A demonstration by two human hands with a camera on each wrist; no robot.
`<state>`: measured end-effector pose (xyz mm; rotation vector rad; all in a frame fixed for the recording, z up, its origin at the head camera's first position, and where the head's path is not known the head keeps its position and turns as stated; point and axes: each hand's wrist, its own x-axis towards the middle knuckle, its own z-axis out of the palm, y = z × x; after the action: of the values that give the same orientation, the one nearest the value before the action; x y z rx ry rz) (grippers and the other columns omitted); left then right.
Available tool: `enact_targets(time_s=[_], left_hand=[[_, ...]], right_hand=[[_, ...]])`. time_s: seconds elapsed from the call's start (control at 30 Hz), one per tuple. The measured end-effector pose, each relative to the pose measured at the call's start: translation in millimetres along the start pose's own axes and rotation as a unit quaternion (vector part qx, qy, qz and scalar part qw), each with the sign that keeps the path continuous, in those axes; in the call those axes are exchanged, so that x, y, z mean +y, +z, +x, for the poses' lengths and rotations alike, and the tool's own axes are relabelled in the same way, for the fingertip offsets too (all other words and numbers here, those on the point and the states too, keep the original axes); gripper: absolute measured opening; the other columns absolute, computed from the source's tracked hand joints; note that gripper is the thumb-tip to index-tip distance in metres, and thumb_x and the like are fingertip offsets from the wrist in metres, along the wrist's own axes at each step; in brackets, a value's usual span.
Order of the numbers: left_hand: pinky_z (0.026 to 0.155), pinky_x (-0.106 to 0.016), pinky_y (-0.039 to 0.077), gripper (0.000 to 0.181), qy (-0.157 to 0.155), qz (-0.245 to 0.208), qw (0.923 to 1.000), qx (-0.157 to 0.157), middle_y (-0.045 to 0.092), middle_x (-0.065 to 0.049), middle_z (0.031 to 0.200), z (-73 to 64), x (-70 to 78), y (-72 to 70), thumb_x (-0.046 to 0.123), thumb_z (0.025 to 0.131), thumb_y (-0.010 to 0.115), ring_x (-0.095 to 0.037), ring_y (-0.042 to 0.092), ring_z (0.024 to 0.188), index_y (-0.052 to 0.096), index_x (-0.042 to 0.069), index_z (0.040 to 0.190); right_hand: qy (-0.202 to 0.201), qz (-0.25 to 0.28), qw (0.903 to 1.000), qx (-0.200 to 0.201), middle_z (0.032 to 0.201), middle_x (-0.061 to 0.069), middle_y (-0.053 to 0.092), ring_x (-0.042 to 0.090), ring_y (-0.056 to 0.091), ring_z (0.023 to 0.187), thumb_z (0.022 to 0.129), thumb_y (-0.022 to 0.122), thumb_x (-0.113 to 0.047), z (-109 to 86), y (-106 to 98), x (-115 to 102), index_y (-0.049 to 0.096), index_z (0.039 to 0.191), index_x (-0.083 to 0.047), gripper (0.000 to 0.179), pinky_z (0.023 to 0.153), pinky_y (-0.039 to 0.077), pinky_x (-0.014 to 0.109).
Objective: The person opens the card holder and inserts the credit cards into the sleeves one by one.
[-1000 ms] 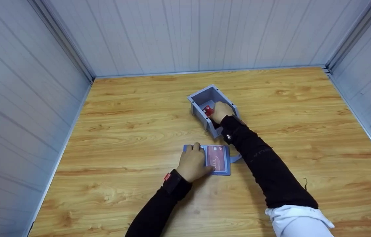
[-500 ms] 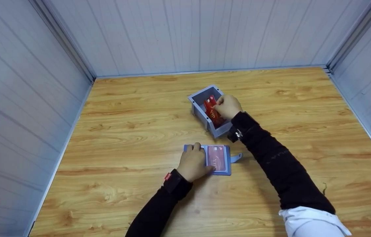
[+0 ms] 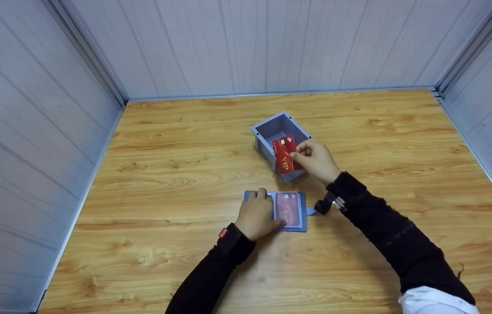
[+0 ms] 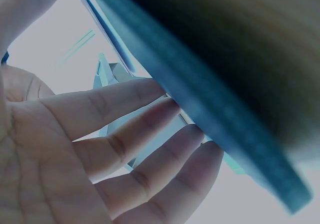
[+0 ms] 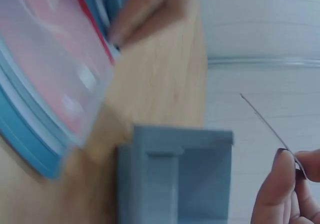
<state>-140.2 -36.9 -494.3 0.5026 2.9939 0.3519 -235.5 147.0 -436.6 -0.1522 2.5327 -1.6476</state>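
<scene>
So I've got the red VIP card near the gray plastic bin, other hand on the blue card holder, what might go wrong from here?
The right hand pinches the red rectangular VIP card along one side, so it might drop into the gray plastic bin. The left hand rests on the open blue card holder; if the hand lifts, the holder might flip shut. A reddish card shows inside, so a second might jam there.

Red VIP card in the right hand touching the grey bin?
Apart. Right wrist view: pale wall shows between the grey bin and the red VIP card, seen edge-on in the right hand's pinch. Head view only overlaps them.
</scene>
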Motion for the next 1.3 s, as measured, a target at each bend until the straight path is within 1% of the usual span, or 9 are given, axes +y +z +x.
enact_targets(time_s=[0.03, 0.2, 0.33, 0.47, 0.7, 0.83, 0.97, 1.1, 1.3], left_hand=[[0.085, -0.045, 0.053, 0.075, 0.001, 0.001, 1.0000, 0.001, 0.057, -0.013, 0.115, 0.3, 0.1, -0.3, 0.057, 0.073, 0.077, -0.034, 0.056, 0.107, 0.066, -0.005, 0.115], [0.086, -0.045, 0.053, 0.075, 0.004, 0.002, 1.0000, 0.004, 0.057, -0.013, 0.115, 0.4, 0.6, -1.6, 0.056, 0.073, 0.078, -0.034, 0.056, 0.107, 0.066, -0.005, 0.115], [0.086, -0.045, 0.053, 0.074, 0.006, 0.000, 1.0000, 0.003, 0.057, -0.014, 0.115, -1.0, 0.7, -1.7, 0.056, 0.073, 0.078, -0.034, 0.056, 0.106, 0.067, -0.005, 0.115], [0.087, -0.045, 0.052, 0.075, 0.002, 0.001, 1.0000, -0.001, 0.058, -0.014, 0.116, -2.7, 0.3, -1.3, 0.056, 0.073, 0.077, -0.034, 0.056, 0.106, 0.067, -0.005, 0.115], [0.084, -0.044, 0.054, 0.075, 0.007, 0.010, 0.9999, 0.007, 0.058, -0.014, 0.115, -4.2, 0.8, 0.5, 0.057, 0.073, 0.077, -0.034, 0.056, 0.103, 0.067, -0.005, 0.115], [0.082, -0.044, 0.055, 0.075, 0.009, 0.015, 0.9997, 0.016, 0.059, -0.013, 0.114, -4.1, 0.6, 1.4, 0.057, 0.072, 0.077, -0.033, 0.057, 0.103, 0.067, -0.005, 0.114], [0.082, -0.044, 0.055, 0.077, 0.009, 0.016, 0.9997, 0.015, 0.059, -0.013, 0.114, -3.0, -0.1, 0.9, 0.058, 0.072, 0.077, -0.033, 0.057, 0.104, 0.067, -0.005, 0.115], [0.084, -0.045, 0.054, 0.077, 0.010, 0.013, 0.9999, 0.005, 0.058, -0.014, 0.116, -2.2, -0.2, -0.2, 0.058, 0.074, 0.076, -0.034, 0.057, 0.106, 0.066, -0.005, 0.117], [0.087, -0.046, 0.053, 0.075, 0.010, 0.008, 0.9999, -0.003, 0.058, -0.015, 0.118, -0.8, 0.9, -2.0, 0.054, 0.075, 0.076, -0.034, 0.057, 0.108, 0.062, -0.004, 0.120]], right_hand=[[-0.001, 0.011, 0.9999, 0.002, 0.072, -0.003, 0.056, 0.007, 0.052, 0.065, 0.092, 0.066, -0.014, -3.4, 1, 3, 0.057, 0.094, 0.000, 0.016, 0.056, 0.046, 0.018], [0.007, 0.076, 0.9970, -0.010, 0.075, -0.002, 0.061, 0.008, 0.059, 0.066, 0.091, 0.066, -0.009, -18.5, 5, 16, 0.056, 0.094, 0.001, 0.013, 0.059, 0.056, 0.024], [0.029, 0.100, 0.9939, -0.035, 0.076, -0.002, 0.064, 0.009, 0.061, 0.062, 0.091, 0.065, -0.008, -28.0, 9, 31, 0.057, 0.095, 0.001, 0.012, 0.056, 0.056, 0.025], [0.054, 0.121, 0.9893, -0.060, 0.076, -0.002, 0.065, 0.009, 0.061, 0.057, 0.092, 0.065, -0.007, -32.3, 12, 48, 0.057, 0.097, 0.003, 0.014, 0.053, 0.055, 0.024], [0.087, 0.163, 0.9809, -0.062, 0.073, -0.003, 0.066, 0.010, 0.061, 0.053, 0.091, 0.065, -0.007, -39.4, 13, 70, 0.056, 0.095, 0.000, 0.012, 0.051, 0.054, 0.024], [0.084, 0.189, 0.9757, -0.073, 0.074, -0.004, 0.067, 0.009, 0.063, 0.057, 0.091, 0.065, -0.006, -43.9, 11, 76, 0.055, 0.096, -0.001, 0.012, 0.052, 0.055, 0.023], [0.087, 0.198, 0.9732, -0.078, 0.075, -0.003, 0.067, 0.010, 0.065, 0.061, 0.092, 0.065, -0.007, -46.6, 6, 81, 0.055, 0.096, -0.002, 0.012, 0.054, 0.056, 0.023], [0.096, 0.203, 0.9716, -0.074, 0.075, -0.005, 0.067, 0.009, 0.065, 0.062, 0.092, 0.064, -0.007, -48.9, -1, 83, 0.054, 0.096, -0.003, 0.011, 0.055, 0.056, 0.023], [0.095, 0.197, 0.9738, -0.061, 0.075, -0.006, 0.067, 0.010, 0.066, 0.064, 0.092, 0.062, -0.004, -51.0, -7, 84, 0.052, 0.094, -0.004, 0.010, 0.055, 0.056, 0.022]])
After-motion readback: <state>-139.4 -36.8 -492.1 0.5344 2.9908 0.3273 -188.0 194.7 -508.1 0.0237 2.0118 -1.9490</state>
